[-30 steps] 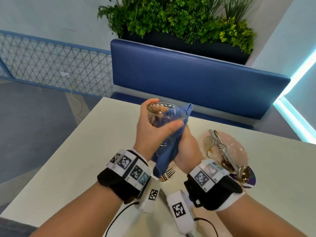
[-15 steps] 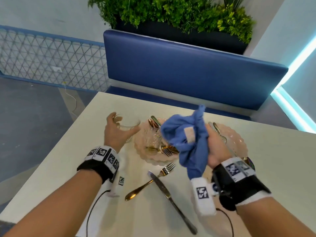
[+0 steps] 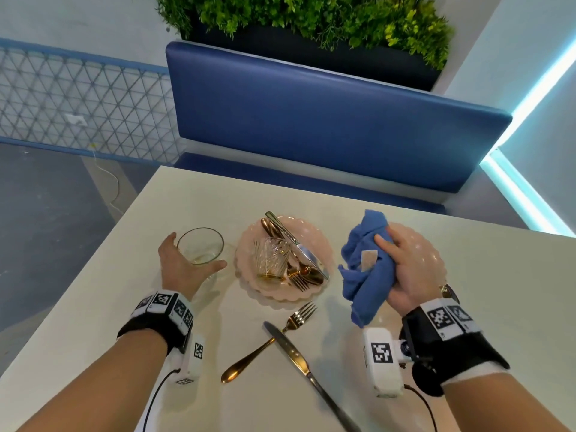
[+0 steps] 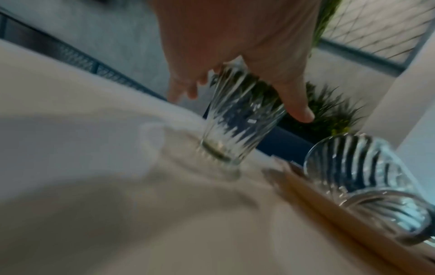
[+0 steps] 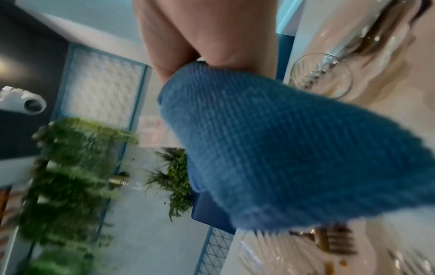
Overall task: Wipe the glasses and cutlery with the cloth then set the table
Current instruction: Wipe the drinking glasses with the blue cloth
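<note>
My left hand (image 3: 184, 269) curls loosely around an upright empty glass (image 3: 201, 246) standing on the desk (image 3: 93, 307), thumb on one side and fingers on the other. My right hand (image 3: 408, 269) grips the bunched blue cloth (image 3: 364, 269) above a second pink plate (image 3: 433, 260). Between my hands, a pink scalloped plate (image 3: 321, 244) holds a ribbed glass (image 3: 270, 255) lying on its side, plus a knife, spoons and a fork in gold tones. Nearer me, a loose fork (image 3: 265, 344) and knife (image 3: 299, 360) lie crossed on the desk.
</note>
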The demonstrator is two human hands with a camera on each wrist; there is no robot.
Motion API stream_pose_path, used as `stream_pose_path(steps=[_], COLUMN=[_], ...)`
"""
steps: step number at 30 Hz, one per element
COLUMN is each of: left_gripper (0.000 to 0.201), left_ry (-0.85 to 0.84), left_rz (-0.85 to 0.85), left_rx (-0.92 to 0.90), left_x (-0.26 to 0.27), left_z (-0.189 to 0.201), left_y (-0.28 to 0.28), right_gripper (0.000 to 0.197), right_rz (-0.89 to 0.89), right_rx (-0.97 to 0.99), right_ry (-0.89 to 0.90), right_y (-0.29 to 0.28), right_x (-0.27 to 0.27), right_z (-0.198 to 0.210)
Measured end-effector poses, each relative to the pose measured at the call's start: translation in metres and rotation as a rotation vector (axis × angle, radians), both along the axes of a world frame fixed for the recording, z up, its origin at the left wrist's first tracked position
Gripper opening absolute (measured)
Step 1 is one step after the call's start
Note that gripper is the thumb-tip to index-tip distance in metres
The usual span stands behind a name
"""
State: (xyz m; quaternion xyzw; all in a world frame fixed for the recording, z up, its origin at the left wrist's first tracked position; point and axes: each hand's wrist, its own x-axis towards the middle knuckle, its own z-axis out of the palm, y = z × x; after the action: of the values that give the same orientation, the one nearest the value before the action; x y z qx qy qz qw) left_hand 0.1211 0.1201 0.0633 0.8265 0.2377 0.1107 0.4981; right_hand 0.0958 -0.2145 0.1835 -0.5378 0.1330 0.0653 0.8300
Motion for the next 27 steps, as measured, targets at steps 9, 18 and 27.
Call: stream_pose_path(steps=[9, 18, 27], left_gripper=[0.083, 0.096, 0.100], left_ry=[-0.023, 0.341, 0.040], left_rz=[-0.305, -0.146, -0.667], left_rx=[0.202, 0.100, -0.273], left_x=[-0.002, 0.032, -0.001], left_z=[0.037, 0.007, 0.056], left_y=[-0.120, -0.134, -0.108], right_gripper=[0.069, 0.055, 0.060], right_rz=[-0.056, 0.172, 0.150], right_rx=[-0.614, -1.032, -1.074], right_ry=[0.117, -0.125, -0.356], right_y=[0.008, 0.001, 0.000], right_x=[0.011, -0.013, 0.004], right_z=[-0.023, -0.010, 0.016])
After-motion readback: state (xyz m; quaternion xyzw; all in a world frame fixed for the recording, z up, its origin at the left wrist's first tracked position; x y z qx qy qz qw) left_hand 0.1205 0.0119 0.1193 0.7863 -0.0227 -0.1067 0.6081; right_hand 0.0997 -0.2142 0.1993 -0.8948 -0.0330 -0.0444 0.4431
